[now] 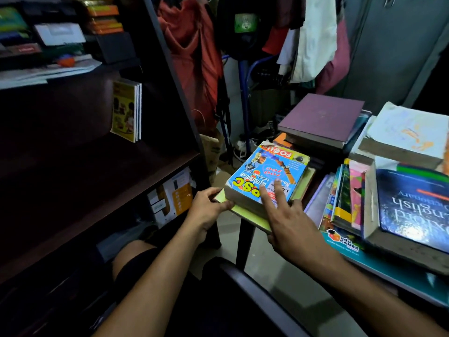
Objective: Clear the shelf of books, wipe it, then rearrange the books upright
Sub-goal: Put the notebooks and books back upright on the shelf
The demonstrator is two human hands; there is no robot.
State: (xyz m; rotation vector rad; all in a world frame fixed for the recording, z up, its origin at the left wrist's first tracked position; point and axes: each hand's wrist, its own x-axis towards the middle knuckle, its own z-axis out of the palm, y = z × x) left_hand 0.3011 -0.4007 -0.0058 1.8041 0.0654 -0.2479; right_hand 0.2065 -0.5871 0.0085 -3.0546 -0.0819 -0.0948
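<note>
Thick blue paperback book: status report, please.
Left hand grips yellow flat book beneath thick blue paperback book. Right hand fingers rest on top. Nothing blocking.

Blue book (266, 173) reads "PSC", "FOCUS", "100" — teal box (349, 246) reads "edu GAMES" — dictionary (413, 210) "English".

Shelf board (102, 181): dark wood-look laminate, smooth, matt.
Blue PSC book (267, 173): glossy printed paper cover, corners frayed; page block rough, yellowed.
Yellow-green book (250, 218) beneath: matt paper cover.
Purple book (320, 115): matt, cloth-like hard cover.
Dictionary (413, 207): glossy dark-blue cover with glare; page edges grey, soiled.
White worn book (408, 135): paper cover, scuffed, stained.
Upright thin booklets (126, 110) on shelf: glossy yellow paper covers.
Hanging garments (194, 52): cloth, matt.
</note>
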